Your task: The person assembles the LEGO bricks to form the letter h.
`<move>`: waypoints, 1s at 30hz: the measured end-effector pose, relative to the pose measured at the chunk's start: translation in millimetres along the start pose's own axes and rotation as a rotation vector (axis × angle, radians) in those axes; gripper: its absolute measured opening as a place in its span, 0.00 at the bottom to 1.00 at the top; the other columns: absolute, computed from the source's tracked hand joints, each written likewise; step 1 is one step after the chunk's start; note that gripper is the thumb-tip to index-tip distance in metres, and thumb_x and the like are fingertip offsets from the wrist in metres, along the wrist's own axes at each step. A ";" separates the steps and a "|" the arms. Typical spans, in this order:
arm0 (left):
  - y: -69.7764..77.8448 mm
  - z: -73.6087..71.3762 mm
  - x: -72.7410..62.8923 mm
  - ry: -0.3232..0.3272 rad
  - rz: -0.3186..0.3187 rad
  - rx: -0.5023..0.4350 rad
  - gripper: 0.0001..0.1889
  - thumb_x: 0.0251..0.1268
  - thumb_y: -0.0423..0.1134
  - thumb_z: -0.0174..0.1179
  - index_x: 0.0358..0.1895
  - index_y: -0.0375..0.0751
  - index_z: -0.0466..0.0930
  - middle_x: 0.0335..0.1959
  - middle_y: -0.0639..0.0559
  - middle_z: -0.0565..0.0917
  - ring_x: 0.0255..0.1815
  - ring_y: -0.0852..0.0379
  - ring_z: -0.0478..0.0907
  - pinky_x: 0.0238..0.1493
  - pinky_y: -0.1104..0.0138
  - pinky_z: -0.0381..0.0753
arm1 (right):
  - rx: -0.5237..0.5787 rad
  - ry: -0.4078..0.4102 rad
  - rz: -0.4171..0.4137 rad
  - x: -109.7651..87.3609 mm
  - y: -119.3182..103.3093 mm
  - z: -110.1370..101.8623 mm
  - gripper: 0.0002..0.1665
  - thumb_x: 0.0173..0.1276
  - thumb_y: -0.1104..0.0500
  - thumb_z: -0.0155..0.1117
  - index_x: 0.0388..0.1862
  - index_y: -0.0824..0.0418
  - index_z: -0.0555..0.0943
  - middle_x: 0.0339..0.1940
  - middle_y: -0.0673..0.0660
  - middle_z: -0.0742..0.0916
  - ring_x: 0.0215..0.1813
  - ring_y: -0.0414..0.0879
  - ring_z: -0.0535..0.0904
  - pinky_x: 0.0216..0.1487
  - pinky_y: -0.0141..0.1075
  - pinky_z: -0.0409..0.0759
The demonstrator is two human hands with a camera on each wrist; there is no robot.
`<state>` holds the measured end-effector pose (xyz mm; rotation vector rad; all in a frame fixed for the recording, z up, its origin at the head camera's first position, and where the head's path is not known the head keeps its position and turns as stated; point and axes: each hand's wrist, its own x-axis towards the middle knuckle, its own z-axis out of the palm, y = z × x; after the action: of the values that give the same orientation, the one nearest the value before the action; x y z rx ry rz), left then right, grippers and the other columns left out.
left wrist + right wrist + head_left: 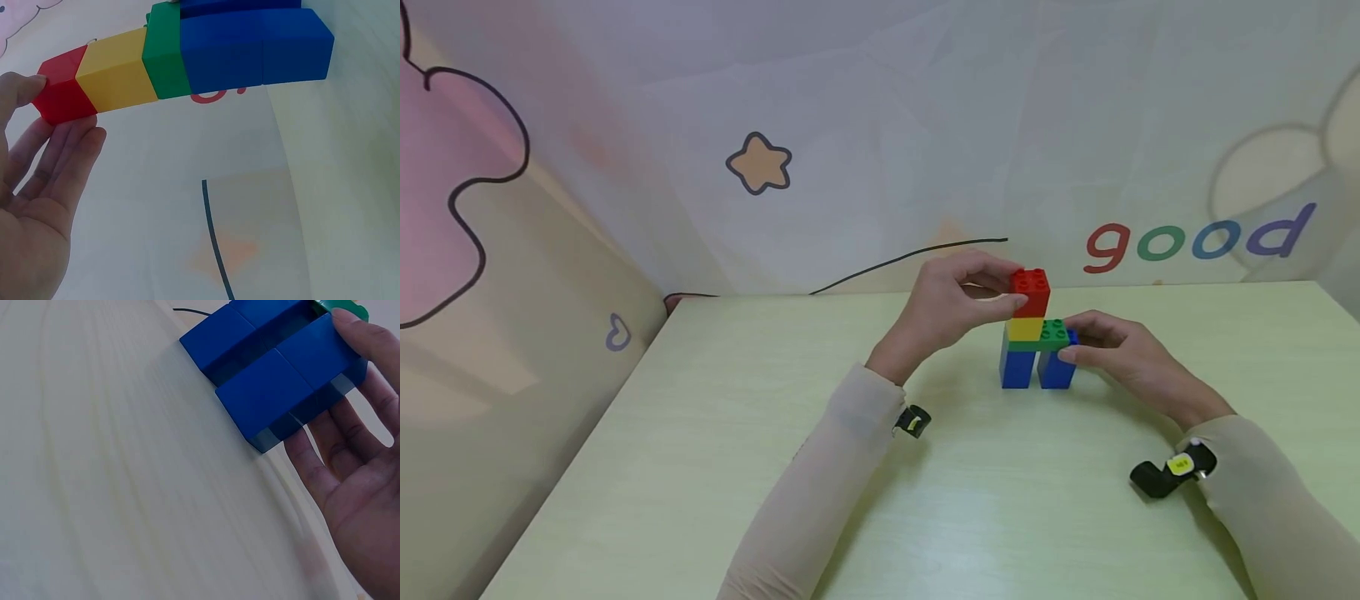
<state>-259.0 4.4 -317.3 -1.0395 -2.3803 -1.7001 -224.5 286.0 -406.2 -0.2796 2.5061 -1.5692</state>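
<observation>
A small structure of toy building blocks stands upright on the table. Two blue columns (1017, 369), each of stacked blocks, carry a green block (1054, 333) laid across them. On the green block's left end sits a yellow block (1026, 330), with a red block (1032, 293) on top of it. My left hand (943, 300) pinches the red block between thumb and fingers; it meets the yellow block in the left wrist view. My right hand (1127, 358) holds the right blue column (290, 381) near its top, thumb on one side and fingers on the other.
The pale wooden table (715, 467) reaches back to a printed backdrop (850, 192) with a star and the word "good". A side wall panel (535, 333) borders the left edge. Black straps with small devices (1180, 465) sit on both sleeves.
</observation>
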 end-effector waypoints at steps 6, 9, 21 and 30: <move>2.0 -0.1 -0.1 0.008 0.030 0.044 0.17 0.68 0.31 0.74 0.58 0.34 0.88 0.48 0.48 0.89 0.45 0.62 0.86 0.53 0.66 0.87 | -0.018 0.002 0.006 1.2 -0.2 1.5 0.33 0.81 0.48 0.65 0.77 0.61 0.71 0.68 0.62 0.79 0.67 0.53 0.73 0.55 0.25 0.77; 2.9 -0.1 -0.2 0.004 0.030 0.044 0.17 0.68 0.31 0.74 0.58 0.34 0.87 0.48 0.47 0.89 0.44 0.62 0.86 0.53 0.66 0.87 | -0.019 0.000 0.010 1.2 -0.3 1.9 0.34 0.81 0.48 0.65 0.78 0.61 0.70 0.69 0.63 0.79 0.68 0.55 0.73 0.55 0.25 0.77; 8.4 -3.7 0.3 -0.043 0.053 0.109 0.18 0.68 0.32 0.73 0.60 0.32 0.86 0.49 0.46 0.89 0.44 0.63 0.85 0.53 0.69 0.86 | -0.026 0.005 0.009 0.4 -0.6 2.3 0.33 0.81 0.47 0.65 0.77 0.61 0.71 0.68 0.63 0.80 0.66 0.52 0.74 0.56 0.26 0.77; 8.5 -2.4 -1.6 -0.041 0.054 0.127 0.18 0.69 0.31 0.73 0.60 0.32 0.86 0.50 0.45 0.89 0.46 0.60 0.86 0.54 0.67 0.86 | -0.032 0.005 0.007 0.9 1.0 3.2 0.33 0.82 0.48 0.64 0.78 0.61 0.70 0.69 0.63 0.79 0.65 0.50 0.74 0.55 0.25 0.78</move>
<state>-254.1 3.1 -309.9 -1.1188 -2.4242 -1.5033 -224.7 283.4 -408.6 -0.2710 2.5350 -1.5293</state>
